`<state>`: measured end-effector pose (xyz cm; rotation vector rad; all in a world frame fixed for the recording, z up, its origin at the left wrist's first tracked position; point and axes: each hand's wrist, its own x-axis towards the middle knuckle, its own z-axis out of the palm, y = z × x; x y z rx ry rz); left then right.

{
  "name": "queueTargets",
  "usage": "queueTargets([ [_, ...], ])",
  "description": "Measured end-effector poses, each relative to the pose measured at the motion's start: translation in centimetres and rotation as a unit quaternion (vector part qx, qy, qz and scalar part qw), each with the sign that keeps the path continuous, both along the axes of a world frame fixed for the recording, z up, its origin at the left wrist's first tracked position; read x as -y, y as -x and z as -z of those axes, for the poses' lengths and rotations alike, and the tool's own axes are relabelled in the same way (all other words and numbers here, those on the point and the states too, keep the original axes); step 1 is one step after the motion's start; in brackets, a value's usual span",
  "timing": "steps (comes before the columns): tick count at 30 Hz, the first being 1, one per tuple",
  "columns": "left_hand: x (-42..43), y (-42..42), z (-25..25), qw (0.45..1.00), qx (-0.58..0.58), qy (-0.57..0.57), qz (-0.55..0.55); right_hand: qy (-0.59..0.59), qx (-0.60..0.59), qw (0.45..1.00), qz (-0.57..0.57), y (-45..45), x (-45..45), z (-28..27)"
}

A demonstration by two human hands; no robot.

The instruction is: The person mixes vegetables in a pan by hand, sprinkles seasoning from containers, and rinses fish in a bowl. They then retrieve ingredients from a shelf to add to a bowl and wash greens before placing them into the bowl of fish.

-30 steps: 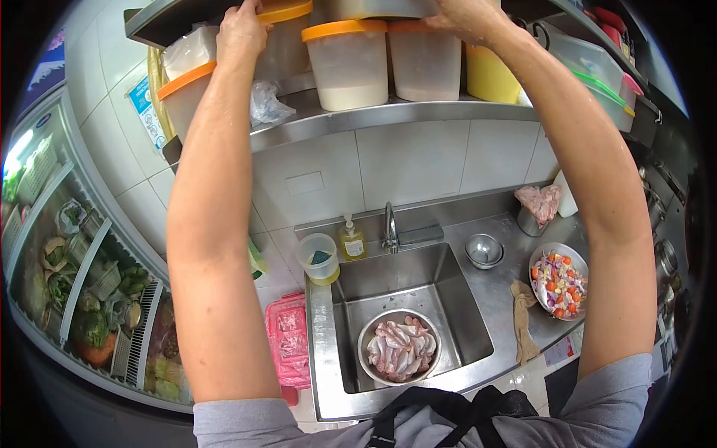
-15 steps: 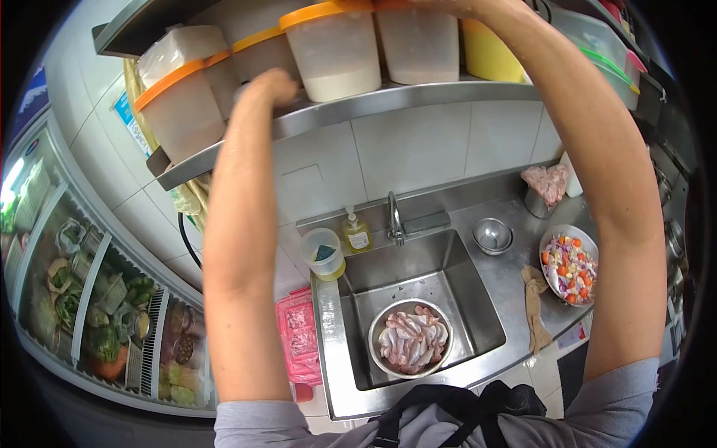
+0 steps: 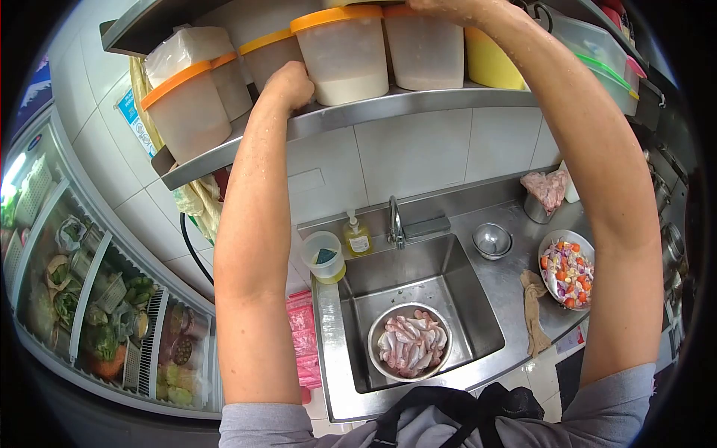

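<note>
My left hand [image 3: 290, 86] is curled closed at the shelf edge, beside the lower left side of a translucent tub with an orange lid [image 3: 348, 60] and white contents. Its fingertips are turned away from view, so what they grip cannot be seen. At the top edge of the view, my right hand [image 3: 441, 6] is near the orange rim of a neighbouring translucent tub [image 3: 424, 56]; its fingers are partly cut off. Below, a steel bowl [image 3: 373, 362] of raw, pale pink meat pieces [image 3: 411, 343] sits in the sink [image 3: 467, 299].
More tubs [image 3: 187, 112] and a yellow container [image 3: 493, 60] line the steel shelf [image 3: 418, 99]. Around the sink are a faucet [image 3: 396, 220], soap bottle [image 3: 357, 235], small bowl [image 3: 493, 239], and chopped vegetables [image 3: 571, 272] in a bowl. A glass-front fridge [image 3: 97, 299] stands left.
My left hand has moved slightly right, closer to the tub with white contents. My right hand stays at the top edge. The whole view has shifted a little.
</note>
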<state>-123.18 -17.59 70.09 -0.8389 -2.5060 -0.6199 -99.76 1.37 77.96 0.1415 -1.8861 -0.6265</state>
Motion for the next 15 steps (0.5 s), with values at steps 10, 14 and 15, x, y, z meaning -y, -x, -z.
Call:
queueTargets([
  [10,6.8,-7.2,-2.8,0.933,-0.307,-0.162,-0.094,-0.036,-0.051,0.998,-0.029,1.7,-2.7,-0.6],
  [14,10.3,-7.1,-4.1,0.857,-0.470,-0.210,-0.016,-0.026,-0.056,0.996,-0.065,-1.1,-3.0,-0.3],
  [15,9.7,-8.4,-3.8,0.863,-0.450,-0.226,-0.035,0.003,-0.024,0.998,-0.050,-4.0,-2.1,0.0],
])
